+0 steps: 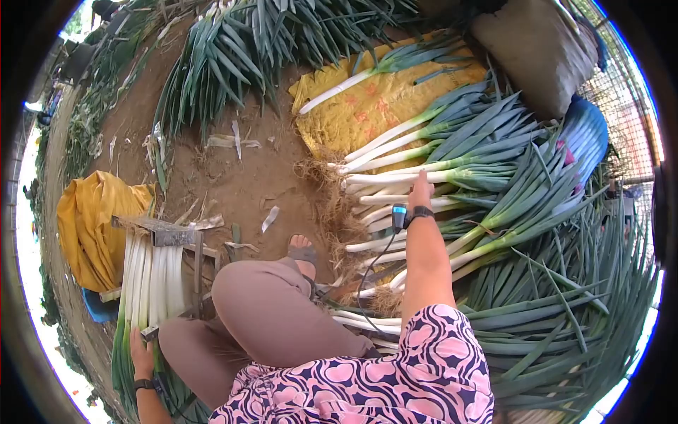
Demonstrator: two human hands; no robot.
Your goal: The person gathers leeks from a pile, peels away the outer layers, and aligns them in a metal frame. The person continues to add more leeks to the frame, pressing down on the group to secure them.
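My right hand (421, 189) reaches forward to the pile and is closed around the white stalk of a leek (445, 174). Around it lie many more leeks (395, 138), roots to the left and green leaves to the right. At the lower left, my left hand (143, 357) lies along the green part of a bundle of leeks (152, 272), its visible fingers stretched out against them. That bundle rests in a stand (169, 233) with a metal-covered bar across its top. Dark bands with devices circle both wrists, and a cable runs from the right one.
A yellow sack (353, 106) lies under part of the pile. More leeks (261, 49) are heaped at the back. A yellow cloth (92, 219) hangs beside the stand. A large grey sack (533, 53) stands back right. My bent knees (272, 311) are between the stand and the pile.
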